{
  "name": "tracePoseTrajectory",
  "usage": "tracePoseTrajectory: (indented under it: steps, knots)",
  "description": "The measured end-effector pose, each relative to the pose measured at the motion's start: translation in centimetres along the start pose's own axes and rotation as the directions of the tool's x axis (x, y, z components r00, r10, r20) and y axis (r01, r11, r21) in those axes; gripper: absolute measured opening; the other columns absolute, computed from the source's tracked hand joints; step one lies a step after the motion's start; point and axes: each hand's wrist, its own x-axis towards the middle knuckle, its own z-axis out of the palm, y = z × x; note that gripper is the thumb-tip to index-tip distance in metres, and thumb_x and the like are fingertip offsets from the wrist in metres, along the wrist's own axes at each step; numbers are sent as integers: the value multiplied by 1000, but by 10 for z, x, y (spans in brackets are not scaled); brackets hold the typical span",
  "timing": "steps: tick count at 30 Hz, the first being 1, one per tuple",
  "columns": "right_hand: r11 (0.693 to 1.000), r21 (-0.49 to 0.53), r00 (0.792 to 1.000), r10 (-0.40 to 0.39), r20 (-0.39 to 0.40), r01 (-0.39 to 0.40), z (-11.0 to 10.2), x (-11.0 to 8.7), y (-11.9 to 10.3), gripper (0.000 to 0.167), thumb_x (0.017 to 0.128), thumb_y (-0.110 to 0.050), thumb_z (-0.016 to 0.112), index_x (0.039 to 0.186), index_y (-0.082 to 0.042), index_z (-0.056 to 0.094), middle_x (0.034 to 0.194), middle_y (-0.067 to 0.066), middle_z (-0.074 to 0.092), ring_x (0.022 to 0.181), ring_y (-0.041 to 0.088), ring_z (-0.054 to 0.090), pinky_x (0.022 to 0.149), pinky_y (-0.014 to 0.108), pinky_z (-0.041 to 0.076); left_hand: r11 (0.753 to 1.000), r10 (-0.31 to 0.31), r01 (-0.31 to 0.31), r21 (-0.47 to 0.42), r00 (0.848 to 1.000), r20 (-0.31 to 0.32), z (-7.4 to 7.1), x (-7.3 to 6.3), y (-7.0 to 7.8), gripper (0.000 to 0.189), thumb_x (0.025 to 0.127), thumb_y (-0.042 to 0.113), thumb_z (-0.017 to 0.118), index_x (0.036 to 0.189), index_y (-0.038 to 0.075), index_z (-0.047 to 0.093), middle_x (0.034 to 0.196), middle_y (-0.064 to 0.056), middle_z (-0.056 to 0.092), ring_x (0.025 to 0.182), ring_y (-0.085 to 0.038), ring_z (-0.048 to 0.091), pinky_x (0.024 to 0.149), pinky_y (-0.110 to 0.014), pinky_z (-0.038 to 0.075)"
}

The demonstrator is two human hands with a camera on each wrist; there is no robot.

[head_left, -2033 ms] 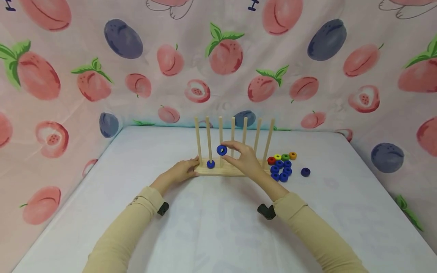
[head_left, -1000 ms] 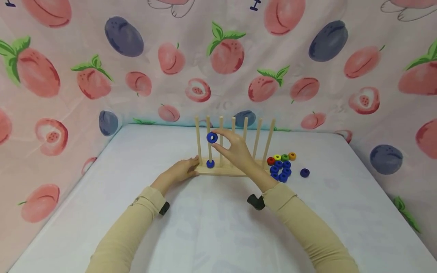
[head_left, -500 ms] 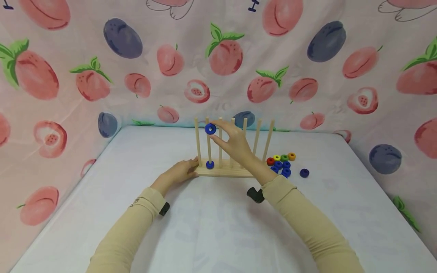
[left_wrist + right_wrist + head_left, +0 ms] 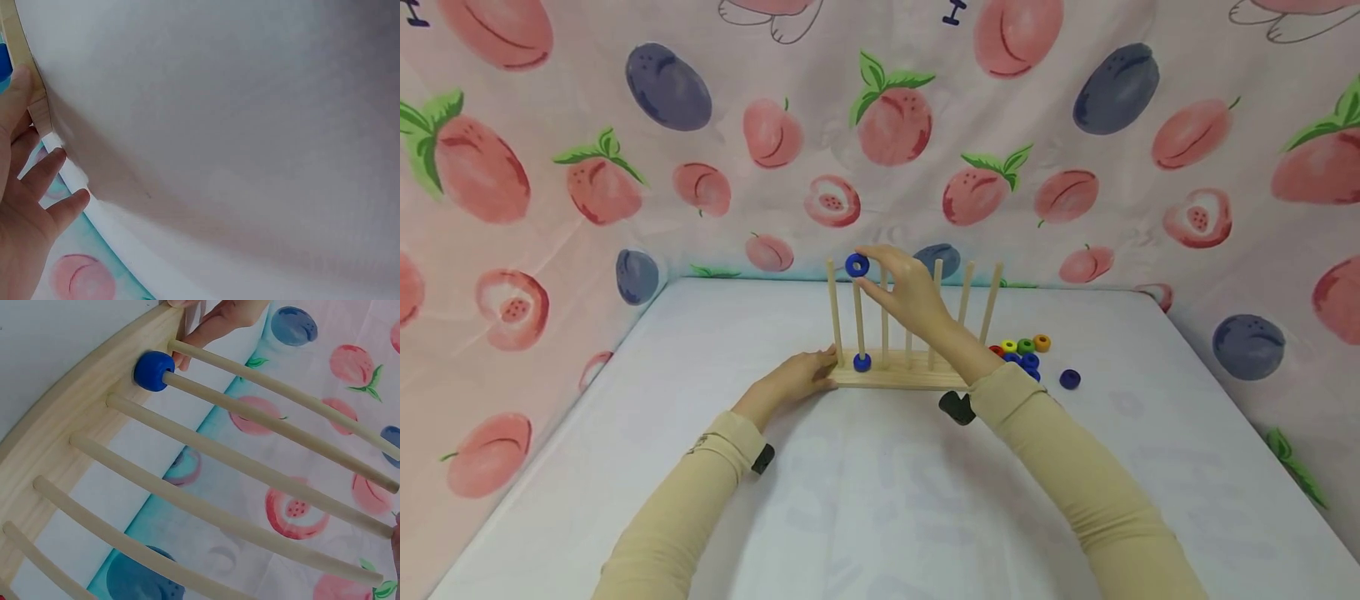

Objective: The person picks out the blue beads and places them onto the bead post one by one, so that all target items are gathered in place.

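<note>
A wooden peg rack (image 4: pixel 891 380) with several upright pegs stands on the table. My left hand (image 4: pixel 793 377) holds its left end; in the left wrist view the thumb lies on the front of the wooden base (image 4: pixel 40 115) and fingers reach around the end. Between thumb and fingertips, my right hand (image 4: pixel 913 292) pinches a blue ring bead (image 4: pixel 850 267) at the top of the second peg from the left. Whether the peg tip is inside its hole cannot be told. Another blue bead (image 4: pixel 153 370) sits at the bottom of that same peg.
Right of the rack lie loose beads, partly hidden by my right forearm: yellow (image 4: pixel 1009 346), green (image 4: pixel 1026 346), orange (image 4: pixel 1042 342), a bit of red, and several blue (image 4: pixel 1030 362). A dark purple bead (image 4: pixel 1070 379) lies apart. Fruit-patterned cloth (image 4: pixel 880 167) hangs behind.
My right hand has carried the blue bead leftward and up, from in front of the third peg to the top of the second. The left hand has stayed at the rack's end.
</note>
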Motion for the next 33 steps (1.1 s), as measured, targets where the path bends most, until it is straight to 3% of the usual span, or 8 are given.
tracePoseTrajectory:
  steps: [7, 14, 18, 25, 33]
  knots:
    - [995, -53, 993, 92, 67, -89, -2, 8, -2, 39, 88, -15, 67, 122, 3, 59, 119, 17, 64, 114, 28, 60, 100, 36, 48, 1000, -5, 5, -4, 1000, 13, 1, 2, 0, 53, 94, 25, 58, 136, -4, 44, 148, -20, 35, 131, -41, 41, 112, -50, 33]
    - [966, -82, 961, 253, 114, -245, -2, 19, -9, 41, 91, -22, 63, 123, 2, 59, 120, 16, 65, 111, 26, 61, 97, 36, 50, 1000, -15, 15, -12, 1000, 13, -1, 2, 1, 55, 94, 24, 58, 139, -4, 41, 147, -21, 36, 130, -41, 42, 112, -50, 32]
    - [959, -66, 955, 280, 103, -274, 0, 24, -13, 40, 91, -22, 62, 122, 3, 59, 117, 17, 66, 109, 26, 62, 96, 35, 51, 1000, -23, 23, -10, 1000, 15, -2, 1, 1, 57, 94, 24, 58, 140, -4, 39, 146, -21, 37, 130, -42, 42, 112, -50, 33]
    - [931, -83, 926, 364, 102, -357, 1, 28, -20, 36, 93, -22, 60, 121, 1, 60, 114, 16, 66, 107, 25, 62, 93, 34, 52, 1000, -24, 24, 2, 999, 23, -1, 1, 0, 56, 94, 25, 57, 139, -4, 40, 148, -20, 36, 131, -41, 41, 112, -50, 32]
    - [920, -108, 912, 390, 129, -378, 1, 30, -23, 37, 93, -23, 60, 121, 1, 59, 117, 16, 65, 111, 26, 61, 96, 34, 51, 1000, -18, 18, -18, 1000, 7, -1, 1, 1, 58, 94, 23, 58, 140, -5, 38, 145, -22, 38, 130, -42, 41, 112, -50, 32]
